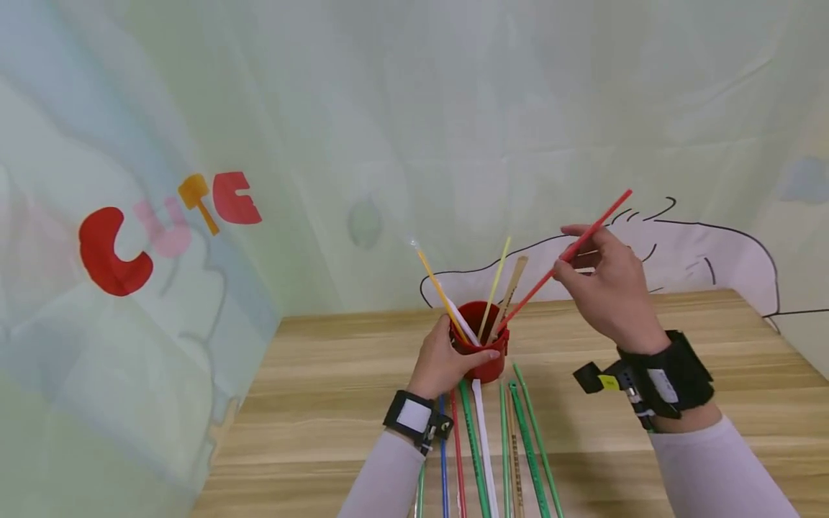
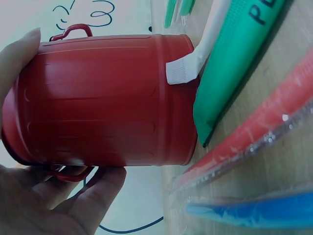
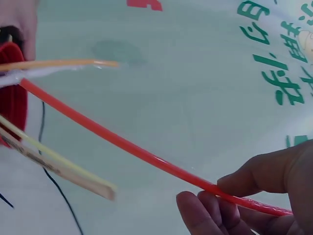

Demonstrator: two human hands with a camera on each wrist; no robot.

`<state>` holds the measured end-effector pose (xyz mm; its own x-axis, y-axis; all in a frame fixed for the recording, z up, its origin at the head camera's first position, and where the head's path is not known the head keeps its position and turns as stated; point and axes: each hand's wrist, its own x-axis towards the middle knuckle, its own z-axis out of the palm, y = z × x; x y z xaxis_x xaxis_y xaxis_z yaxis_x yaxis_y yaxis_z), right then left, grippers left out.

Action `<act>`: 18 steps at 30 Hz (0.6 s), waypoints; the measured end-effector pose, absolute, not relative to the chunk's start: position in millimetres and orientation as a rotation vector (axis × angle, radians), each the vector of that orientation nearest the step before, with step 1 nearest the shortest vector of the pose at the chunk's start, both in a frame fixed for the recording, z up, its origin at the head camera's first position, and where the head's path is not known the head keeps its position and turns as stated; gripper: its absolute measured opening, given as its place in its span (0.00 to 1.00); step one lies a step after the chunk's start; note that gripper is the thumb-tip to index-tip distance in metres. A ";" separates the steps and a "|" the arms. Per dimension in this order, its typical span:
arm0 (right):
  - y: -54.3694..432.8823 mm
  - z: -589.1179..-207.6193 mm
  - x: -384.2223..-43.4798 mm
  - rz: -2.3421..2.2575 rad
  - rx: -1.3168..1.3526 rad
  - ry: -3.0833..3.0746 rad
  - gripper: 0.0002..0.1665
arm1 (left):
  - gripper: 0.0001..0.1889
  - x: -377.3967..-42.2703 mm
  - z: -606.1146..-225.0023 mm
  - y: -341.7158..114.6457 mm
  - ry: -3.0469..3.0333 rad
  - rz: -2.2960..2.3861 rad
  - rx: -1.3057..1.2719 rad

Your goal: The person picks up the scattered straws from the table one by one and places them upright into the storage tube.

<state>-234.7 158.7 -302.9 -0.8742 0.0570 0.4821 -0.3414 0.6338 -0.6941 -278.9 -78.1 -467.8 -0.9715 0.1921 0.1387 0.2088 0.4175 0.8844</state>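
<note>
A small red bucket (image 1: 487, 370) with side handles stands on the table. My left hand (image 1: 444, 362) grips it, thumb across the near side and fingers at one handle. Between thumb and fingers my right hand (image 1: 612, 288) pinches a red straw (image 1: 532, 294) above and right of the bucket. That straw slants, its lower end at the bucket's mouth in the head view. Inside the bucket lean an orange straw (image 1: 432, 275), a yellow straw (image 1: 496, 279), a tan paper-wrapped straw (image 1: 514, 281) and a white one (image 3: 54, 72).
On the wooden table (image 1: 324, 403), several straws lie in front of the bucket, among them a wide green straw (image 1: 476, 440), a white straw (image 1: 483, 446), a blue straw (image 1: 444, 460) and a red wrapped one (image 2: 254, 125). A printed curtain (image 1: 363, 129) hangs behind the table.
</note>
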 end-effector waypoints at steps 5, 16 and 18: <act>133.6 -329.2 -250.6 1.229 0.220 -2.411 0.25 | 0.44 -280.0 -468.7 -79.7 -2.625 -1.646 -0.362; 106.6 -387.2 -263.6 1.327 0.216 -2.462 0.28 | 0.43 -282.5 -469.5 -78.6 -2.623 -1.632 -0.367; 105.1 -391.9 -265.5 1.329 0.215 -2.452 0.27 | 0.42 -283.1 -468.6 -78.6 -2.626 -1.625 -0.369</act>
